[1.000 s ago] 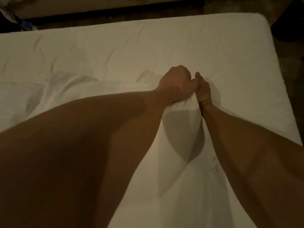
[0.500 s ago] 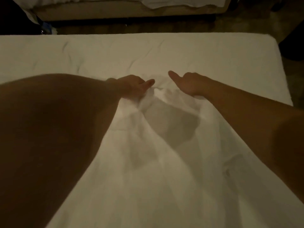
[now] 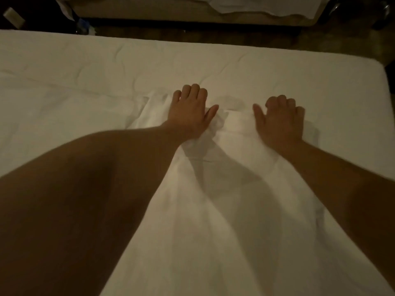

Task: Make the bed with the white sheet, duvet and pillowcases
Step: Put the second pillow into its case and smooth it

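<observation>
A white sheet (image 3: 224,210) lies loosely over the mattress (image 3: 277,67), running from the near edge up to the bed's middle. My left hand (image 3: 191,113) lies palm down on the sheet's far edge, fingers curled over it and thumb out, with fabric bunched under the palm. My right hand (image 3: 280,120) is a hand's width to the right, holding the same edge with curled fingers. Both forearms stretch out over the sheet. A flatter layer of white fabric (image 3: 64,112) covers the left part of the bed.
Beyond the mattress's far edge runs a strip of dark floor (image 3: 213,33). Past that stands a second bed (image 3: 192,11) with white linen hanging over it. Small items (image 3: 84,25) lie on the floor at the far left. The mattress's right corner (image 3: 378,67) is rounded.
My hands were together, gripping the sheet. They have moved apart sideways along its edge and forward, spreading the fabric. The view has tilted up to show the other bed.
</observation>
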